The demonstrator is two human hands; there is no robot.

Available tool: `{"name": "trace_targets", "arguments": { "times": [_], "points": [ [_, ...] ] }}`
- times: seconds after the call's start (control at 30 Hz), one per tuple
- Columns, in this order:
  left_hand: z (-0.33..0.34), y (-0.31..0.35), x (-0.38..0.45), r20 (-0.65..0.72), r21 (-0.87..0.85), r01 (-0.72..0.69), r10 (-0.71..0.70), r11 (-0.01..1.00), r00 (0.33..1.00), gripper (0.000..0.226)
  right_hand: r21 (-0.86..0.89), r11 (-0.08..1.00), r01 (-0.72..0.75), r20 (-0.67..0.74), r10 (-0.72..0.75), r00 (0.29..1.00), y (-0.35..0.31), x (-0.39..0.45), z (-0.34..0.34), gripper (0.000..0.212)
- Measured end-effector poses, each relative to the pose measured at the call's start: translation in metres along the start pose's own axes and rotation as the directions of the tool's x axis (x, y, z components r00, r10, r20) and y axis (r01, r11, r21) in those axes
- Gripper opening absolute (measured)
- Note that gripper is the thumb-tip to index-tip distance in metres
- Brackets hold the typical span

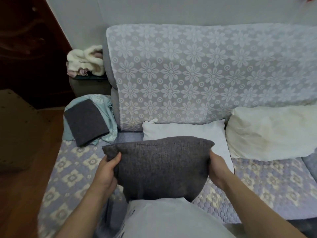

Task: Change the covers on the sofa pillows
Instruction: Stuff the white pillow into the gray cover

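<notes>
My left hand (106, 170) and right hand (217, 167) grip the grey pillow (159, 165) (covered) at six o'clock; two bare pillows (185, 133) wait at two; spare cover (86, 121) at ten.

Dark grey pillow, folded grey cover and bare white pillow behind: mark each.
dark grey pillow (159, 167): head view, middle of its front face.
folded grey cover (86, 121): head view, centre of its top.
bare white pillow (185, 133): head view, upper middle.
</notes>
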State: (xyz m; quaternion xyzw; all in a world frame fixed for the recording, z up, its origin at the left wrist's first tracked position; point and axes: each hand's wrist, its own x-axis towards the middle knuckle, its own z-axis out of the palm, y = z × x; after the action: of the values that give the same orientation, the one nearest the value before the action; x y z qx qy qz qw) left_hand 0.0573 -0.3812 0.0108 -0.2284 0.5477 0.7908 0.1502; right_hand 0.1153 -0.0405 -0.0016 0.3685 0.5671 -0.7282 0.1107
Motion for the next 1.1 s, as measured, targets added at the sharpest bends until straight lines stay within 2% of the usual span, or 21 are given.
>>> {"name": "trace_targets", "arguments": {
  "times": [0.07, 0.13, 0.23, 0.33, 0.4, 0.47, 0.53, 0.57, 0.6, 0.63, 0.67, 0.7, 0.73, 0.77, 0.8, 0.87, 0.97, 1.1],
  "points": [
    [0.001, 0.002, 0.004, -0.049, -0.092, 0.031, -0.035, 0.995, 0.998, 0.03, -0.156, 0.987, 0.047, -0.032, -0.053, 0.998, -0.006, -0.005, 0.017, 0.046],
    [0.005, 0.006, 0.007, -0.092, -0.176, 0.069, -0.086, 0.982, 0.992, 0.041, -0.266, 0.945, 0.19, -0.084, -0.219, 0.972, -0.014, -0.006, 0.034, 0.049],
    [0.013, 0.02, 0.015, -0.054, -0.208, 0.131, -0.145, 0.969, 0.988, 0.032, -0.317, 0.85, 0.421, -0.139, -0.481, 0.866, -0.051, -0.013, 0.049, 0.051],
    [0.012, 0.041, 0.019, 0.007, -0.169, 0.121, -0.121, 0.978, 0.993, 0.042, -0.249, 0.759, 0.602, -0.018, -0.625, 0.78, -0.106, -0.038, 0.051, 0.056],
    [0.005, 0.037, 0.026, -0.03, -0.051, 0.117, -0.118, 0.992, 0.993, 0.036, -0.273, 0.692, 0.669, 0.067, -0.68, 0.73, -0.127, -0.051, 0.057, 0.057],
    [-0.008, 0.022, 0.033, -0.143, 0.135, 0.1, -0.08, 0.986, 0.987, 0.023, -0.399, 0.612, 0.682, 0.164, -0.684, 0.71, -0.124, -0.053, 0.073, 0.053],
    [-0.014, 0.001, 0.03, -0.3, 0.328, 0.111, -0.008, 0.938, 0.954, 0.051, -0.578, 0.519, 0.629, 0.232, -0.635, 0.737, -0.092, -0.042, 0.094, 0.048],
    [-0.01, -0.011, 0.025, -0.353, 0.327, 0.113, 0.01, 0.938, 0.935, 0.057, -0.662, 0.457, 0.594, 0.261, -0.602, 0.755, -0.066, -0.035, 0.104, 0.043],
    [-0.003, -0.023, 0.017, -0.349, 0.278, 0.126, -0.022, 0.952, 0.937, 0.055, -0.725, 0.398, 0.562, 0.298, -0.553, 0.778, -0.035, -0.028, 0.113, 0.038],
    [0.006, -0.039, 0.009, -0.284, 0.242, 0.161, -0.089, 0.957, 0.955, 0.05, -0.753, 0.373, 0.542, 0.353, -0.466, 0.811, -0.001, -0.02, 0.119, 0.032],
    [0.018, -0.056, 0.0, -0.222, 0.233, 0.23, -0.179, 0.945, 0.959, 0.044, -0.768, 0.375, 0.52, 0.413, -0.331, 0.849, 0.033, -0.013, 0.12, 0.022],
    [0.025, -0.075, -0.006, -0.181, 0.284, 0.335, -0.293, 0.898, 0.939, 0.039, -0.792, 0.36, 0.494, 0.47, -0.157, 0.868, 0.063, -0.011, 0.114, 0.015],
    [0.029, -0.095, -0.012, -0.148, 0.44, 0.392, -0.366, 0.808, 0.919, 0.039, -0.816, 0.31, 0.488, 0.509, -0.014, 0.86, 0.087, -0.009, 0.104, 0.024],
    [0.028, -0.113, -0.016, -0.101, 0.65, 0.364, -0.399, 0.667, 0.911, 0.045, -0.834, 0.247, 0.493, 0.527, 0.093, 0.845, 0.104, -0.007, 0.088, 0.039],
    [0.028, -0.132, -0.019, -0.072, 0.806, 0.294, -0.409, 0.514, 0.91, 0.052, -0.838, 0.201, 0.508, 0.536, 0.124, 0.835, 0.117, -0.006, 0.068, 0.049],
    [0.025, -0.15, -0.021, -0.097, 0.939, 0.182, -0.282, 0.292, 0.954, 0.057, -0.811, 0.095, 0.578, 0.582, 0.022, 0.813, 0.135, -0.004, 0.029, 0.058],
    [0.032, -0.152, -0.025, -0.097, 0.976, 0.118, -0.12, 0.182, 0.988, 0.046, -0.853, -0.145, 0.502, 0.517, -0.097, 0.85, 0.142, -0.006, -0.033, 0.072],
    [0.034, -0.146, -0.022, -0.079, 0.997, 0.08, -0.013, 0.016, 0.997, 0.062, -0.883, -0.268, 0.386, 0.424, -0.1, 0.9, 0.137, -0.003, -0.104, 0.085]
  ]
}}
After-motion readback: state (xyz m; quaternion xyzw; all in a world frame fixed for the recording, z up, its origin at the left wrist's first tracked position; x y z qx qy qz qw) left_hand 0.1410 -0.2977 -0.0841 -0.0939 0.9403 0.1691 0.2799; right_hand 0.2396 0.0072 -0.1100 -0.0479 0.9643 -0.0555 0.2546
